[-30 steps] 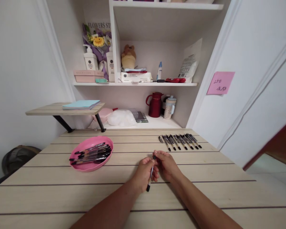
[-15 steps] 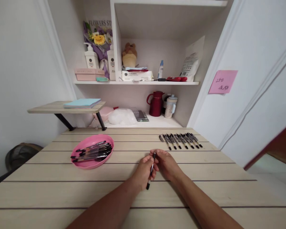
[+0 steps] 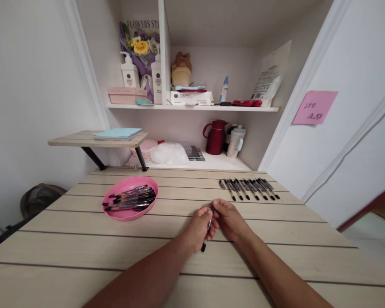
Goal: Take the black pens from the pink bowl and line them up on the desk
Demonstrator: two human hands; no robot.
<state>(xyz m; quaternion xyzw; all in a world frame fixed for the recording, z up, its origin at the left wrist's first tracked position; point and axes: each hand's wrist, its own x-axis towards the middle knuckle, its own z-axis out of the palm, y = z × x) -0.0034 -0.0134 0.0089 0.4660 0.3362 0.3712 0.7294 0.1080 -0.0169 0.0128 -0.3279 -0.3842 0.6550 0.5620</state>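
My left hand (image 3: 201, 226) is closed around a slim black pen (image 3: 208, 229), its dark lower end sticking out below the fingers. At the pen's upper end, my right hand (image 3: 228, 218) pinches with thumb and fingertips; a dark part shows there, and I cannot tell whether it is a separate cap. Beyond my hands, a row of similar pens (image 3: 248, 188) lies side by side at the right. One short black piece like a pen cap (image 3: 222, 184) lies at the row's left end.
A pink bowl (image 3: 128, 219) with a pile of pens stands on the left of the slatted table (image 3: 167, 256). Behind it is a small raised shelf (image 3: 70, 139) on black legs. A red jug (image 3: 215, 137) and a pale cup (image 3: 236, 143) stand at the back.
The pen's silver tip showed between my hands before; now the upper end looks dark between my right fingertips. The view has shifted slightly, moving the scene to the right.
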